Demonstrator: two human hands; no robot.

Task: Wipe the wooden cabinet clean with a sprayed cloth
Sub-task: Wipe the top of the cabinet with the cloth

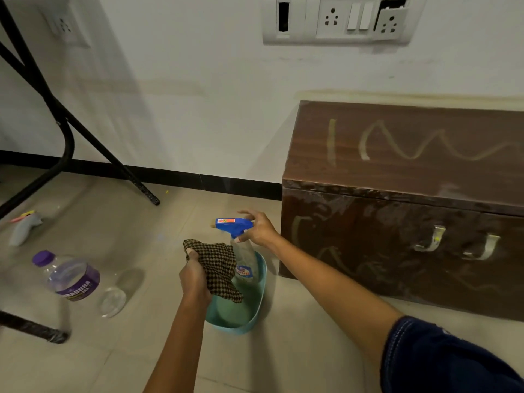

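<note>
A dark brown wooden cabinet (402, 199) stands on the floor at the right against the wall, with yellowish squiggles smeared on its top and front and two metal handles. My left hand (195, 279) grips a brown checked cloth (218, 268) over a teal tub (241, 316). My right hand (259, 228) holds a clear spray bottle (243, 251) by its blue trigger head, nozzle pointing left above the cloth. The bottle's base sits in or just above the tub.
A clear plastic bottle (73, 276) with a purple cap and label lies on the tiled floor at the left. A grey handheld object (24, 228) lies further left. Black metal frame legs (68, 131) cross the upper left. A wall socket panel (340, 19) is above.
</note>
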